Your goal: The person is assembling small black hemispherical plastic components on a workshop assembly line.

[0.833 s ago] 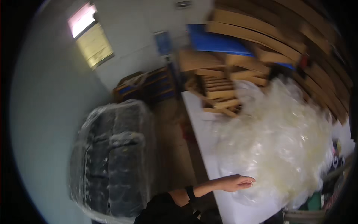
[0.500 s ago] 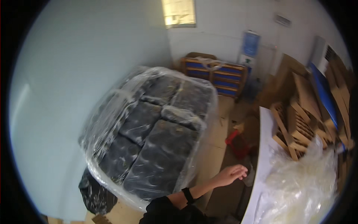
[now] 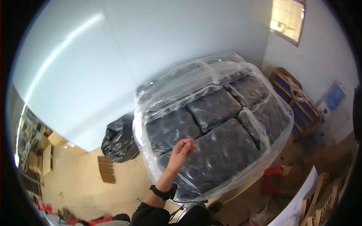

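My left hand [image 3: 182, 151] reaches up from the lower edge, with a black sleeve and a dark band [image 3: 163, 192] at the wrist. Its fingers are loosely bent and slightly apart, and I see nothing held in them. In the picture it overlaps the near side of a large stack of dark, block-shaped packs [image 3: 222, 145] wrapped in clear plastic film [image 3: 181, 88]. Whether it touches the film I cannot tell. Round shapes show faintly through the packs. My right hand is out of view.
A black plastic bag [image 3: 120, 138] lies left of the stack, near a slotted cardboard piece [image 3: 106, 169]. Folded wooden frames with blue panels [image 3: 296, 100] lean behind. A red crate [image 3: 272, 180] and white table edge [image 3: 298, 201] are at right, boxes [image 3: 42, 158] far left.
The view has swung left, so the stack now sits further right and the floor at left shows. My left hand has moved from beside the white table to over the stack's near side.
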